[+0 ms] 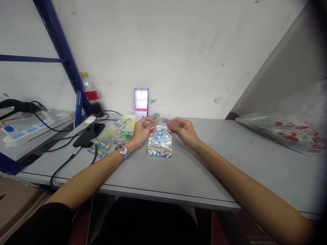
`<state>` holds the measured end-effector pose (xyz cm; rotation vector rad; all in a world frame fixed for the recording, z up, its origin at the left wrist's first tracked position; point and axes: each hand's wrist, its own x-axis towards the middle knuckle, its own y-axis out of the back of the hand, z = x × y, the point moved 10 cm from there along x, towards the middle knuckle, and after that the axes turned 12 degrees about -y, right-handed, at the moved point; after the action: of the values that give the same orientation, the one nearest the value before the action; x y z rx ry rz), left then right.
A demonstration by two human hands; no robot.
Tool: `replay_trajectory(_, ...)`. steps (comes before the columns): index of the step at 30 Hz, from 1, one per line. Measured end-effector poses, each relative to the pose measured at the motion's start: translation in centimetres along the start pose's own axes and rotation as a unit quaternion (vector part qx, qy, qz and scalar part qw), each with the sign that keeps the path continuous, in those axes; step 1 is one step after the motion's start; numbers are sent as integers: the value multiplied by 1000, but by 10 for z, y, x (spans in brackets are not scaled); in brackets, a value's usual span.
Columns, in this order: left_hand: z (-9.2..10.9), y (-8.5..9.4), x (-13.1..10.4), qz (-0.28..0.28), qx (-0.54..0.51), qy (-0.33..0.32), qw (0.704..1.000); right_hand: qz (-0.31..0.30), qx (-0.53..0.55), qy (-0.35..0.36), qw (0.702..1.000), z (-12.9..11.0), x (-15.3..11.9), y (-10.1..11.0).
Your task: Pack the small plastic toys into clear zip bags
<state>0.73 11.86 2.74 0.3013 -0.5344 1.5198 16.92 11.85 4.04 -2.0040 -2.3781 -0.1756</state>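
Note:
A small clear plastic bag [160, 141] with blue bits inside and a colourful printed strip along its near edge lies on the grey table. My left hand [142, 132], a metal watch on its wrist, pinches the bag's far left corner. At the far right corner, my right hand [184, 132] has thumb and fingers closed on the same bag. Left of my left hand is a pile of similar bags [109, 133] with yellow-green contents and printed strips. Another printed packet [156, 117] lies just behind the bag, partly hidden.
A lit phone [141, 102] leans on the wall. To the left are a dark phone [88, 136], black cables [66, 139], a cola bottle [91, 92], a white power strip [35, 128] and a blue frame post [60, 44]. A large printed plastic bag [288, 127] lies at right.

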Motion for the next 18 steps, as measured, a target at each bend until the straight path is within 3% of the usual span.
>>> replay_trajectory(18, 1, 0, 3, -9, -46, -37, 998, 8, 23, 24, 999, 0, 4, 5)
